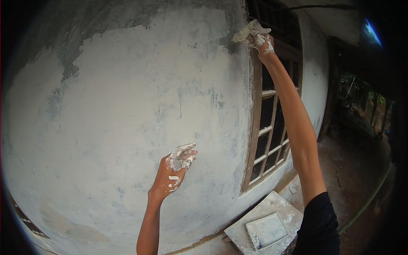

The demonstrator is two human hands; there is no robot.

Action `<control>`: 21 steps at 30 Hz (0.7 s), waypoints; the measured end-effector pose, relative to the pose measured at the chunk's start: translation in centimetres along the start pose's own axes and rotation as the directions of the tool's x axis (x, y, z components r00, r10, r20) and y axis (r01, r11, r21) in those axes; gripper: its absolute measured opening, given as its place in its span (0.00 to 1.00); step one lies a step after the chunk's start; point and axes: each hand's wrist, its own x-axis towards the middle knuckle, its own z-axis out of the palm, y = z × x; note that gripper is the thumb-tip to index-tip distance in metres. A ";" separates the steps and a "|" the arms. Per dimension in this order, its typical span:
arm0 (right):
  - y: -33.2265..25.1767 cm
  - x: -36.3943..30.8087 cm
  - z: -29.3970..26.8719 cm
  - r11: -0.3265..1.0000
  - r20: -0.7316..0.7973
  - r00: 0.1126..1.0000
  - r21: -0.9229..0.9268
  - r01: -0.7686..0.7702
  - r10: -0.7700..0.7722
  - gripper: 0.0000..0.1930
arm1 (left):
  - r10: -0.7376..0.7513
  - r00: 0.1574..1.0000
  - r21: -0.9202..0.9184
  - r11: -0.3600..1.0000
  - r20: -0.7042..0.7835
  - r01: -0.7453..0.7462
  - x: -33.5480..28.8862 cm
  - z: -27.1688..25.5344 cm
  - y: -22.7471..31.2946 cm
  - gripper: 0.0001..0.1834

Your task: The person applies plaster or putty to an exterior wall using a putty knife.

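White putty coats the fingers and back of my left hand (176,165). It is raised in front of the lower middle of the wall (148,110), its fingers loosely curved with a gap between thumb and fingers and nothing seen in them. High up at the right, my right hand (266,44) is closed on a putty-smeared, off-white lump (250,33) with ragged edges; whether it is a rag or a loaded scraper I cannot make out. That lump is by the wall's edge, next to the top of the window frame (250,140). Pale putty covers much of the grey wall, with darker patches along the top.
Below the window stands a white-stained board or low table (276,202) bearing a shallow rectangular tray (267,231). A dirt-coloured floor (357,170) runs along the right. A long thin pole (369,202) lies there. A dark cable (323,7) crosses the upper right.
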 end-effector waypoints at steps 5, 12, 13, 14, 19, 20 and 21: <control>1.2 6.9 0.7 0.806 0.022 0.962 -0.542 0.240 -0.272 0.11 | 0.009 1.000 -0.006 1.000 -0.003 -0.009 0.4 -0.1 -0.1 0.22; 0.3 6.9 5.1 0.090 0.333 0.766 -0.888 0.451 -0.550 0.10 | -0.008 1.000 0.016 1.000 -0.023 0.009 0.5 -0.2 -0.6 0.20; 0.8 6.9 5.6 -0.005 0.381 0.735 -0.889 0.457 -0.561 0.09 | 0.056 0.998 0.050 0.997 -0.032 -0.055 0.6 -0.1 -0.8 0.18; 1.7 6.6 6.0 -0.032 0.407 0.719 -0.880 0.473 -0.563 0.09 | 0.057 0.998 0.046 0.997 -0.028 -0.056 0.6 -0.1 -0.9 0.18; 4.9 3.5 6.6 -0.100 0.525 0.701 -0.828 0.552 -0.483 0.08 | -0.004 1.000 -0.083 0.997 -0.017 0.002 0.9 0.1 -1.9 0.22; 5.0 3.1 6.6 -0.135 0.563 0.666 -0.803 0.580 -0.489 0.07 | -0.006 1.000 -0.085 0.996 -0.017 0.005 1.0 0.1 -2.1 0.22; 4.9 3.1 6.4 -0.175 0.599 0.629 -0.778 0.604 -0.495 0.07 | 0.000 1.000 -0.047 0.999 -0.013 -0.001 1.2 0.1 -2.2 0.23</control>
